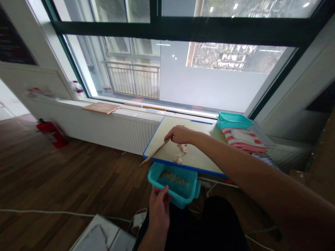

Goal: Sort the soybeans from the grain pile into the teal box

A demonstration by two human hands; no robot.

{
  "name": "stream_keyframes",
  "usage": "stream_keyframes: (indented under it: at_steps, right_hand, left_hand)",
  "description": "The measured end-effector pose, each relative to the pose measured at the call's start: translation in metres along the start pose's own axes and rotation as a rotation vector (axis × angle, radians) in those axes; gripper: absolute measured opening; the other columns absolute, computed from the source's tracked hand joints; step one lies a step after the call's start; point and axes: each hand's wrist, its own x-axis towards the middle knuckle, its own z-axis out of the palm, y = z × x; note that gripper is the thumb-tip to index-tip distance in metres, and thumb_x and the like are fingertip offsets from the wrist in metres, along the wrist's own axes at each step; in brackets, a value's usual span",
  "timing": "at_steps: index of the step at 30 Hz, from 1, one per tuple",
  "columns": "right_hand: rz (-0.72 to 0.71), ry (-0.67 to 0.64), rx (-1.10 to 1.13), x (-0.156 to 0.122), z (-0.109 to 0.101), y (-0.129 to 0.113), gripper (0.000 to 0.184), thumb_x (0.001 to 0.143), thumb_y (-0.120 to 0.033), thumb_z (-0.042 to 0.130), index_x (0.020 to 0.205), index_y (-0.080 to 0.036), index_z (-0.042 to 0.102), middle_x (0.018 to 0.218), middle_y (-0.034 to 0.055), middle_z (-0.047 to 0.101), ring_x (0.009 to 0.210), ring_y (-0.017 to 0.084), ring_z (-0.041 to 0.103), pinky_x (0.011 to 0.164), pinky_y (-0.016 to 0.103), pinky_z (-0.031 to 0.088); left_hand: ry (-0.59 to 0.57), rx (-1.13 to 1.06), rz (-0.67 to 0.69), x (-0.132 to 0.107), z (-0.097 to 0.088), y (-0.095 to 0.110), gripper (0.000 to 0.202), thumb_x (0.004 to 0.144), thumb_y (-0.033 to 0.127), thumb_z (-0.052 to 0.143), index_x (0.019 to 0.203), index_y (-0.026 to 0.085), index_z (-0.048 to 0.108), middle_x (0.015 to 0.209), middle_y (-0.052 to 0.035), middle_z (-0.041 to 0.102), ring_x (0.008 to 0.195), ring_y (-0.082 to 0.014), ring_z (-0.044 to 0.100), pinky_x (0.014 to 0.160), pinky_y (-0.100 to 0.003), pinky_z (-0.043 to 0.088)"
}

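Observation:
My right hand [180,134] reaches over the cream table [201,157] and is closed around one end of a thin wooden stick [155,153]. The stick slants down to the left, its far tip past the table's blue edge. Beneath and beside this hand lies a line of whitish and brown crumbly bits [180,153], partly hidden by the hand. Below the table edge, my left hand [160,205] grips the near rim of a teal plastic basin [178,199], thumb over the rim. More small brownish bits lie on the basin's bottom.
A second teal basin [232,120] and a red-and-white striped towel [243,139] sit at the table's right. A blue pen-like object [201,122] lies along the back edge. Left are a radiator [125,129], a board [101,107] and a fire extinguisher [52,133].

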Motion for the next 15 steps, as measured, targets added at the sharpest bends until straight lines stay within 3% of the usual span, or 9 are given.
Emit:
stream_keyframes:
  at_steps: [9, 15]
  right_hand:
    - [0.007, -0.128, 0.006, -0.015, -0.013, -0.001, 0.051, 0.063, -0.008, 0.047, 0.105, -0.027, 0.069, 0.09, -0.0017, 0.072, 0.077, 0.012, 0.061, 0.069, 0.019, 0.042]
    - [0.01, -0.132, 0.048, -0.034, -0.008, 0.005, 0.051, 0.064, -0.008, 0.047, 0.103, -0.03, 0.07, 0.092, -0.0047, 0.072, 0.082, 0.012, 0.061, 0.074, 0.018, 0.042]
  left_hand:
    - [-0.016, -0.019, -0.011, -0.005, 0.005, -0.003, 0.035, 0.054, 0.016, 0.077, 0.061, 0.018, 0.043, 0.057, 0.0055, 0.051, 0.053, -0.0071, 0.05, 0.05, -0.019, 0.042]
    - [-0.004, -0.018, -0.021, -0.005, 0.011, -0.004, 0.037, 0.052, 0.015, 0.077, 0.061, 0.018, 0.041, 0.055, 0.0065, 0.05, 0.05, -0.0062, 0.048, 0.047, -0.018, 0.039]
